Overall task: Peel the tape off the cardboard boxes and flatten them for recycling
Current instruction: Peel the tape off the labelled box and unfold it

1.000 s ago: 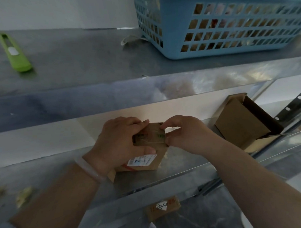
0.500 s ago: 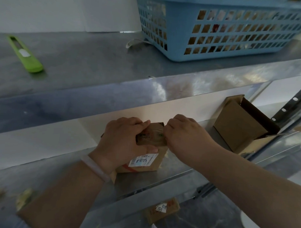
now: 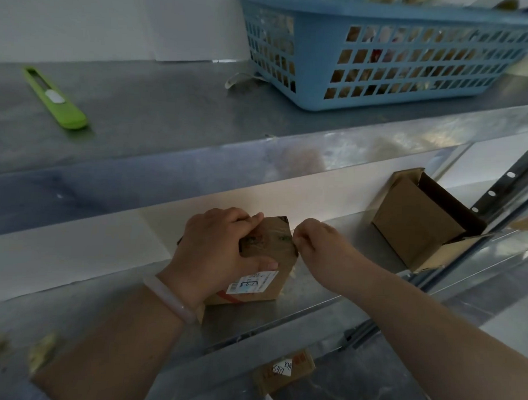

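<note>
A small brown cardboard box [image 3: 268, 249] with clear tape on top and a white label on its front stands on the lower metal shelf [image 3: 298, 308]. My left hand [image 3: 216, 252] grips it from the left, thumb across the front face, fingers over the top. My right hand [image 3: 318, 246] sits at the box's upper right edge with fingertips pinched on the tape there. An open, empty cardboard box [image 3: 420, 217] lies tilted on the same shelf to the right.
A green box cutter [image 3: 55, 98] lies on the upper shelf at left. A blue plastic basket [image 3: 390, 51] with scraps stands upper right, a tape strip beside it. Another labelled box [image 3: 283, 374] sits below. Tape scraps lie at lower left [image 3: 18, 348]. A perforated upright post [image 3: 502, 184] stands right.
My right hand has shifted from the top of the box to its right edge, pinching there. The left hand keeps the same grip on the box.
</note>
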A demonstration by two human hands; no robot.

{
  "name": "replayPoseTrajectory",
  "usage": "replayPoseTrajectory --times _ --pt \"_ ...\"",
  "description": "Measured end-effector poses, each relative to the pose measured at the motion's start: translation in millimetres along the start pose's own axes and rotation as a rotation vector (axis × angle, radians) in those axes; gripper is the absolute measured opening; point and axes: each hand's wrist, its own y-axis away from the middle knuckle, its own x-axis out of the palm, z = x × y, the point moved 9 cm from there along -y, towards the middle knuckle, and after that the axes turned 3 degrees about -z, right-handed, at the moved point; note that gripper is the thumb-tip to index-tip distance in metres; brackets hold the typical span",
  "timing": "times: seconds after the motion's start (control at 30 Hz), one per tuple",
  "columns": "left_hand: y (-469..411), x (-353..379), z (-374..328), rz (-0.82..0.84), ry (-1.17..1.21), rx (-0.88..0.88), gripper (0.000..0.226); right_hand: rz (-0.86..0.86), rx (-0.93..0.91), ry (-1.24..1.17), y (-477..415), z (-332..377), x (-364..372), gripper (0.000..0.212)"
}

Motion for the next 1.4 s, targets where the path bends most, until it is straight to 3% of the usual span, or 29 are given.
replayPoseTrajectory --times 0.13,0.17,0.23,0.33,0.43,0.57,0.67,0.87,1.03,1.1,1.2,1.27,1.33,1.4 --pt "1.0 2.3 -1.0 0.019 0.01 0.002 0.095 -0.084 -0.082 -0.052 1.6 8.7 -28.4 0.004" --pt "1.1 3.4 -0.9 0.025 0.009 0.0 0.095 -0.068 -0.111 -0.027 0.5 12.1 -31.3 0.014" --pt "0.9 4.7 -0.1 0.028 0.012 -0.003 0.095 -0.014 -0.161 0.072 -3.6 17.1 -33.0 0.025" --pt "0.8 6.1 1.0 0.031 0.016 -0.002 0.094 0.028 -0.238 0.173 -9.8 27.6 -37.4 0.023" --pt "0.1 8.0 2.6 0.038 0.026 -0.009 0.094 0.076 -0.4 0.467 -7.3 43.5 -28.0 0.025" --pt "-2.4 9.4 2.4 0.044 0.012 0.007 0.093 -0.043 -0.604 0.561 5.5 60.5 -23.8 0.01" --pt "-1.8 6.8 2.5 0.025 0.022 0.012 0.094 -0.15 -0.538 0.449 5.8 57.3 -23.9 0.01" --pt "0.1 0.8 2.5 -0.012 0.02 -0.005 0.098 -0.19 0.058 -0.146 -3.9 1.9 -4.7 0.015" --pt "2.3 -0.8 0.0 -0.02 0.015 -0.007 0.1 -0.195 0.312 -0.507 0.8 -21.1 1.5 0.021" --pt "2.6 0.4 -0.9 -0.012 0.004 -0.003 0.098 -0.206 0.287 -0.545 3.4 -19.8 -7.2 0.015" --pt "1.9 1.7 -1.2 -0.013 0.002 -0.002 0.095 -0.231 0.0 -0.244 3.7 10.0 -30.6 0.005" --pt "1.1 2.6 -1.6 -0.016 -0.005 0.002 0.095 -0.229 -0.189 -0.094 2.8 30.8 -31.7 0.011" --pt "1.5 2.3 -2.0 -0.025 -0.002 0.005 0.095 -0.233 -0.187 -0.042 -1.4 35.3 -27.1 0.003" --pt "3.3 1.7 -2.1 -0.035 -0.001 0.009 0.095 -0.225 -0.062 -0.084 -6.3 27.3 -21.1 0.008"
